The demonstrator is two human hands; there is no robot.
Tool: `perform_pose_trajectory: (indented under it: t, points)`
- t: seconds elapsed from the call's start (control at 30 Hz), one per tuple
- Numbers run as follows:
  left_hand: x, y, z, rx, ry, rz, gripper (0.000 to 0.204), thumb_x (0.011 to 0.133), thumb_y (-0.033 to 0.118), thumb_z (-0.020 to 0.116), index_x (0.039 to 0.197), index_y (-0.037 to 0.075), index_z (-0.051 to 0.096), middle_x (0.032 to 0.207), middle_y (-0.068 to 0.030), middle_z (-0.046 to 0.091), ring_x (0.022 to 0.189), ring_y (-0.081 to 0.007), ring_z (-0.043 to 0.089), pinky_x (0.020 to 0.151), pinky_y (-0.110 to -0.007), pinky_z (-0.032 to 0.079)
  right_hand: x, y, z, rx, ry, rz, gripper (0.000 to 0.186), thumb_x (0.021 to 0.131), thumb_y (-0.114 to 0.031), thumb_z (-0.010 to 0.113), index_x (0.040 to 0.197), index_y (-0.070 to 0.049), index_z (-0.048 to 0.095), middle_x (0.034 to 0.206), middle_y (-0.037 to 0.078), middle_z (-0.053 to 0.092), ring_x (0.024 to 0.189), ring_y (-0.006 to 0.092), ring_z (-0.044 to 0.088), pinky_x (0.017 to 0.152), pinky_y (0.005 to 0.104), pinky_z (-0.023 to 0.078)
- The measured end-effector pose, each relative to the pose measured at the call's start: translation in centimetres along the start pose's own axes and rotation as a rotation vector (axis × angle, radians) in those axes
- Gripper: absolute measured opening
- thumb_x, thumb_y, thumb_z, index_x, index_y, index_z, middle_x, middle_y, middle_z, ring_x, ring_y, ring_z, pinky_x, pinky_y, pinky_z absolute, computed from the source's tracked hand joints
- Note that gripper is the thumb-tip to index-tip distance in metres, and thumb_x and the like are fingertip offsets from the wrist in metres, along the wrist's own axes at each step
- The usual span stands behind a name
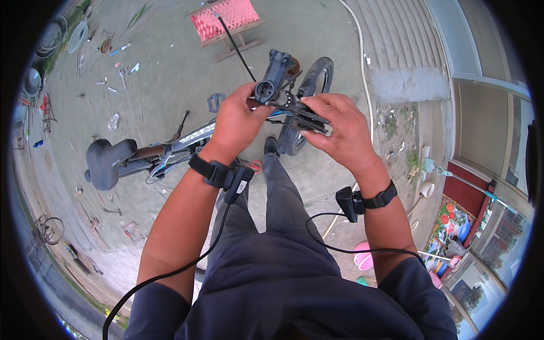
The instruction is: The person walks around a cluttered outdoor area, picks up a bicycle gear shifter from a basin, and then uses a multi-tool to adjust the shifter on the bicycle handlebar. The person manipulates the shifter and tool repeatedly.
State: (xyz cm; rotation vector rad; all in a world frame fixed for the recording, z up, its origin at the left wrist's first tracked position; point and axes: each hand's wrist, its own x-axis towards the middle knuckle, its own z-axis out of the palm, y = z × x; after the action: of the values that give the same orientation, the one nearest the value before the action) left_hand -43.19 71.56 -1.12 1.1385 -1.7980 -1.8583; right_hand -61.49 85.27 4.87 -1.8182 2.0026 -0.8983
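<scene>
Black metal and rubber: bicycle stem (276, 69), standing between the hands at the head of the bicycle, clamp end nearest the wearer. Directions are read from the hands, twelve toward the upper edge.

Left hand (238, 122): fingers curled against the stem's lower end; whether it grips cannot be told.
Right hand (343, 127): thumb and fingers pinched on a bundle of dark cables (306, 118), just beside the stem at four o'clock.
Front wheel (326, 73): one, black tyre, partly behind the right hand, showing at eleven o'clock of it.
Saddle (110, 161): one, dark, at eight o'clock of the left hand, at the far end of the bicycle.

Containers:
White round pot (433, 187), four o'clock; contents not discernible.
Pink basin (367, 261), six o'clock of the right hand, beyond the forearm; contents hidden.
Pale round basin (72, 38) and grey tub (33, 82), ten o'clock, well apart from the bicycle; contents too small to tell.
</scene>
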Motion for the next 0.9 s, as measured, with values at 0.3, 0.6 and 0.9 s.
perform_pose_trajectory:
  t: [0.3,0.6,0.9]
  points:
    - [-0.2,0.7,-0.2,0.089,-0.007,-0.02,0.031,0.089,0.002,0.07,0.119,-0.003,0.063,0.098,-0.0067,0.071,0.088,-0.0121,0.066,0.079,-0.029,0.053,-0.7,-0.2,0.4,0.012,0.017,0.045,0.062,0.064,-0.009,0.087,0.123,-0.014,0.07,0.112,0.007,0.068,0.1,0.0304,0.065,0.084,0.0398,0.055]
    - [0.5,3.0,-3.0,-0.019,-0.149,-0.098,0.046,0.096,0.01,0.064,0.136,-0.009,0.054,0.116,-0.0123,0.069,0.102,-0.0159,0.065,0.089,-0.029,0.052,-1.2,0.0,0.8,0.022,0.044,0.064,0.062,0.064,-0.011,0.087,0.123,-0.016,0.069,0.112,0.005,0.068,0.099,0.0296,0.065,0.084,0.0401,0.055]
    - [3.1,6.4,-1.7,0.436,-0.295,-0.09,0.048,0.098,0.014,0.066,0.136,-0.013,0.052,0.111,-0.0148,0.069,0.098,-0.0151,0.064,0.087,-0.031,0.052,-1.6,0.0,1.0,0.026,0.059,0.076,0.06,0.066,-0.013,0.087,0.123,-0.017,0.069,0.112,0.005,0.066,0.1,0.0283,0.064,0.085,0.0395,0.055]
